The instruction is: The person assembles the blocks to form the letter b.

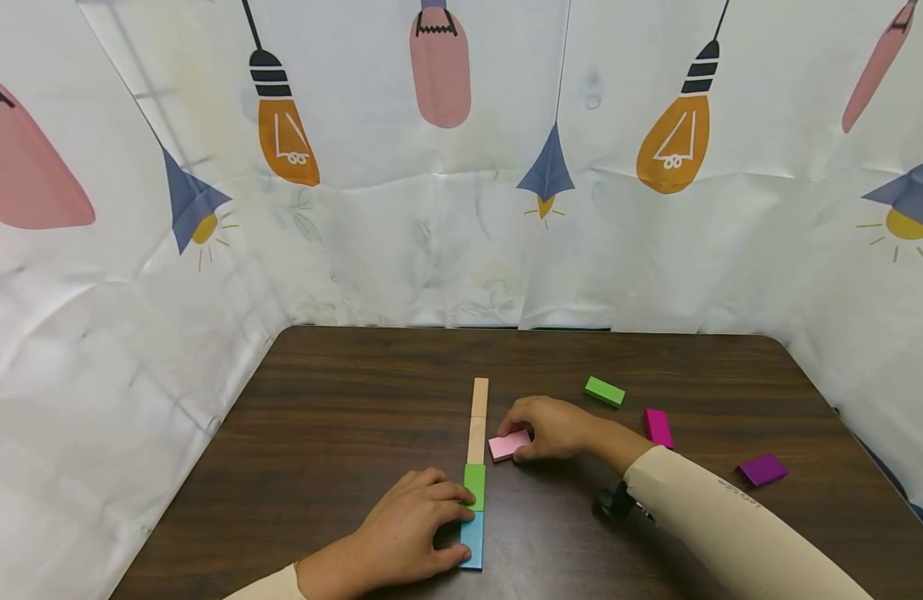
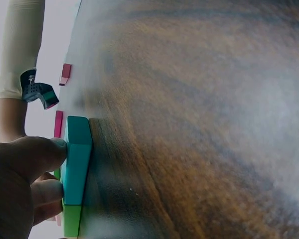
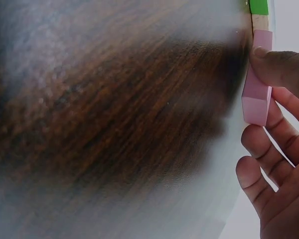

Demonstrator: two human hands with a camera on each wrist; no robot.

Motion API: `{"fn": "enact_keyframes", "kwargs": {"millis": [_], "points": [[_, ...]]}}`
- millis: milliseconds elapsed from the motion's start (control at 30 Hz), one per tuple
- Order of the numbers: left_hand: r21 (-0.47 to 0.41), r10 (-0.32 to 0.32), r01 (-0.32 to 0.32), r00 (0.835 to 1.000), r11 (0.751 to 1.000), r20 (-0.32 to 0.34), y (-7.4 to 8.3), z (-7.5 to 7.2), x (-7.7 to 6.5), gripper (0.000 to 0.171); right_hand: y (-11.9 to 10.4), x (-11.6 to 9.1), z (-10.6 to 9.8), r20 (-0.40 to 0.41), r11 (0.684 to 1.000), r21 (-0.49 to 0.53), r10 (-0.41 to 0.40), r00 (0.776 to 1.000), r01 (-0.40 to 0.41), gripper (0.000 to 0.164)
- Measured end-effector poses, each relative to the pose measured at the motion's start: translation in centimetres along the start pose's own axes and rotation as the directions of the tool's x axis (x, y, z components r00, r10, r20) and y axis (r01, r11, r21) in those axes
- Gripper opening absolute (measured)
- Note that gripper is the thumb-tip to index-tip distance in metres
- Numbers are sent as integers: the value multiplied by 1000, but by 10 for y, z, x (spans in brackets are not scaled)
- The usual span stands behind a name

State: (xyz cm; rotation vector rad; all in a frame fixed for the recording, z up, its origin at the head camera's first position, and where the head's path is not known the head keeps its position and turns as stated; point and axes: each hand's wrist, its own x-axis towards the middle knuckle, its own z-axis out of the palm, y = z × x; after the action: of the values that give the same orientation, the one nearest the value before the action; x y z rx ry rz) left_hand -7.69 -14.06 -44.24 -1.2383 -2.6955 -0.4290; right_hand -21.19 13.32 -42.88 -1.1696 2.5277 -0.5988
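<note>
Right hand [image 1: 555, 429] pinches pink block [image 1: 508, 446] just right of the row [image 1: 477, 442]; left hand [image 1: 409, 529], fingers relaxed, touches its blue block [image 1: 474, 537] and lime block [image 1: 475, 482]. Looks partway: four aligned; loose green block [image 1: 605, 392], magenta block [image 1: 658, 427], purple block [image 1: 764, 470] unplaced.

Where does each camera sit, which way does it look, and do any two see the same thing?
Head: worn on the head, looking forward and down at the table and printed white sheet; shows the left hand, right hand and beige sleeves.
Left wrist: worn there, looking at the blue block; shows the left hand's fingers and, behind, the right forearm.
Right wrist: worn there, looking at the pink block; shows the right hand.
Shared: head and right wrist both show the right hand pinching the pink block.
</note>
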Motion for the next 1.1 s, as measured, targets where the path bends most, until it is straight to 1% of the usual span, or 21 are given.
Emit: {"fn": "enact_keyframes", "kwargs": {"millis": [500,900,1100], "points": [[2,9,-9,1000,1000,-9,1,0,0,33,-2,2,1,15,999,-2,42,999,-42,27],[-4,4,-4,1000,1000,-12,1,-1,0,32,-3,4,2,0,1000,-17,13,1000,-13,27],[-4,6,-6,1000,1000,-9,1,0,0,32,-3,5,2,7,1000,-11,21,1000,-20,26]]}}
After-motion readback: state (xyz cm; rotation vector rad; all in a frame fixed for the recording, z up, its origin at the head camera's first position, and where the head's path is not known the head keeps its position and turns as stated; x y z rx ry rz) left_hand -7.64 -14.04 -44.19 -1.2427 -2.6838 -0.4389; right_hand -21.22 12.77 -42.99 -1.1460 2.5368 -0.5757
